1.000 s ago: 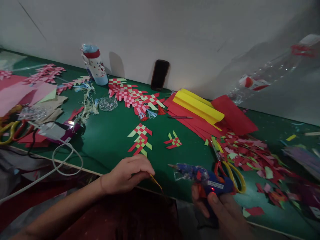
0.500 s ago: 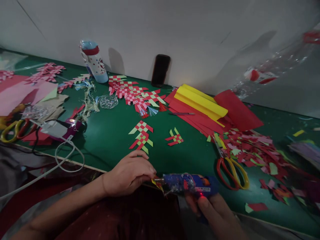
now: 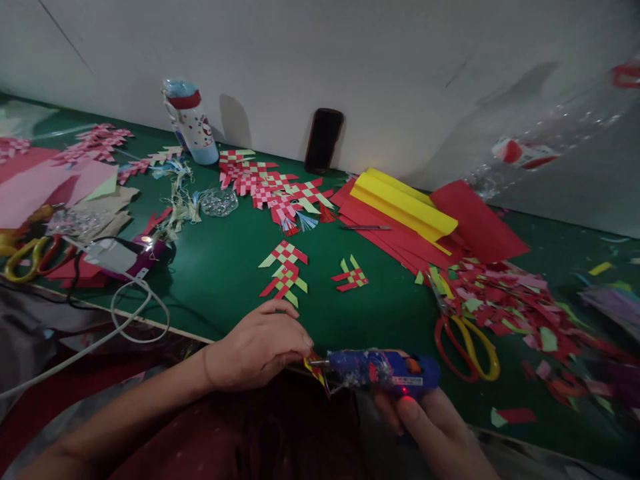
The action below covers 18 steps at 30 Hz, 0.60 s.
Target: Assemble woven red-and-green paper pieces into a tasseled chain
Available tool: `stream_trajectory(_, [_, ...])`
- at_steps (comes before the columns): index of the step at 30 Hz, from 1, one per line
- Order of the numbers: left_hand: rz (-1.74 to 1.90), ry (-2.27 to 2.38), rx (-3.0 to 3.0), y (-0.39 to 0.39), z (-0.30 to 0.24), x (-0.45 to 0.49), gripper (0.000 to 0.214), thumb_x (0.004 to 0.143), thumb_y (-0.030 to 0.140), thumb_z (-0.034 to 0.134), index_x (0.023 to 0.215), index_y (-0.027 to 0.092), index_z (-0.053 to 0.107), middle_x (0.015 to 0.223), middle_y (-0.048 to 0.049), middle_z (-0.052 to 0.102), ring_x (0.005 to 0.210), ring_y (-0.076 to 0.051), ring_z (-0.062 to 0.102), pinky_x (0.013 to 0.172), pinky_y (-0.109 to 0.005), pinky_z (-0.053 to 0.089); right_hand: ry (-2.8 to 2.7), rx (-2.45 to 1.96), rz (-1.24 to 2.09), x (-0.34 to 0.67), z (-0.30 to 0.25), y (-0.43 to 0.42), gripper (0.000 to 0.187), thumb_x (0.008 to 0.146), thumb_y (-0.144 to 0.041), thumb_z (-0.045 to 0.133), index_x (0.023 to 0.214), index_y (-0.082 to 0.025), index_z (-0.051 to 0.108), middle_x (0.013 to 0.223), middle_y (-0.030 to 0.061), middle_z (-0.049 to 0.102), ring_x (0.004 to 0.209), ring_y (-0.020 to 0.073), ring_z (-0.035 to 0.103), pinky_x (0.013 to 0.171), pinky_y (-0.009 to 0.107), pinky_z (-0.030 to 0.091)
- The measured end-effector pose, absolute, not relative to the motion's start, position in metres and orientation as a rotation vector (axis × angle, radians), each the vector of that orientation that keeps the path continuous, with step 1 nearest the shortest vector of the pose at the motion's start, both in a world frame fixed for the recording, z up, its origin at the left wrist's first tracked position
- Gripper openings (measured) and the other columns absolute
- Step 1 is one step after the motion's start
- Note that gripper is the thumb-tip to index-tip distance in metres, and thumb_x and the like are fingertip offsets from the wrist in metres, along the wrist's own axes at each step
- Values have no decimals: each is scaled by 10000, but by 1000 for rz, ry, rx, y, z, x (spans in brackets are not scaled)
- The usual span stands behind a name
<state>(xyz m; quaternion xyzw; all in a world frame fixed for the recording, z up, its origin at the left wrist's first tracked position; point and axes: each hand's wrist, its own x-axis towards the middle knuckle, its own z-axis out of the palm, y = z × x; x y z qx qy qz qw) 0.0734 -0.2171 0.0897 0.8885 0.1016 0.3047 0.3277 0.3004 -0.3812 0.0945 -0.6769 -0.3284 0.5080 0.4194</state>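
Observation:
My left hand point(image 3: 257, 347) pinches a small red and yellow woven paper piece point(image 3: 315, 367) at the near edge of the green table point(image 3: 220, 267). In my right hand point(image 3: 430, 430) is a blue glue gun point(image 3: 383, 370) with a red light on, held level, its nozzle touching the paper piece. Two woven red and green paper fish point(image 3: 283, 270) lie just beyond my left hand, and a smaller one point(image 3: 353, 275) sits to their right.
Yellow-handled scissors point(image 3: 463, 333) lie right of the glue gun beside a heap of paper scraps point(image 3: 510, 303). Red and yellow paper sheets point(image 3: 400, 213), a phone point(image 3: 323, 140), a bottle point(image 3: 193, 123) and more woven fish point(image 3: 273, 190) sit behind. A white cable point(image 3: 125, 313) loops left.
My right hand brought the glue gun leftward from beside the scissors until its nozzle met the paper piece in my left hand. My left hand stayed put.

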Motion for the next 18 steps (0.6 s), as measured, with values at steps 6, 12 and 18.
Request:
stream_trajectory(6, [854,302,2302,-217,88,75,83,918,149,520,928,210,575,866,2,738,784,-108,684,920,-305,468,-894,-1649,1301,299,101,-377,537,756,-718,546,610,-202,548,554,2,484,523,122,400,537,264,391])
stream_trajectory(12, [820,471,2234,-220,84,68,78,900,142,543,880,215,566,822,11,717,805,-133,662,876,-326,475,-1078,-1891,866,328,102,-373,468,817,-658,481,746,-218,626,689,62,607,627,201,536,607,323,430])
stream_trajectory(18, [978,776,2134,-228,67,46,305,862,138,603,1132,243,508,790,31,693,798,-141,661,838,-321,509,-1125,-2600,-8,403,81,-349,741,811,-617,388,1295,-67,500,1019,258,616,900,428,585,747,540,433])
